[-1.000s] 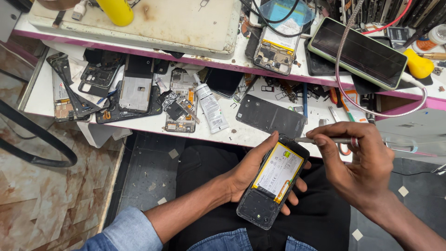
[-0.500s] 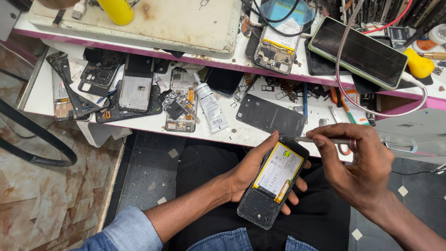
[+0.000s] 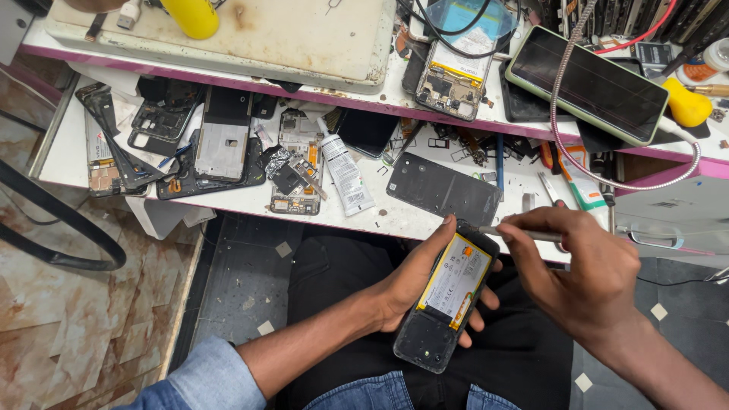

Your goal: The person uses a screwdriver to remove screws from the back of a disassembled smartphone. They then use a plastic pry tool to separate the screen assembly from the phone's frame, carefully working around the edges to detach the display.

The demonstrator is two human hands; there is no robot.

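Little differs from half a second ago: the opened phone sits in the same tilted pose over the lap, and the thin metal tool remains at the phone's top edge, its tip shifted only slightly.

The white bench with its pink front lip runs across the upper half of the view, littered with phone parts. A dark back cover lies at 12 o'clock from the held phone, a white glue tube at 11 o'clock, and stripped frames and boards further off at 10 o'clock. On the raised shelf behind sit a green-edged phone and a yellow bottle. Marbled floor tiles show at 9 o'clock.

The left hand cups the opened phone from beneath, fingers wrapped around its edges, yellow-trimmed battery facing up. The right hand is clenched around the thin metal tool, pinching it like a pen, the tip touching the phone's top corner.
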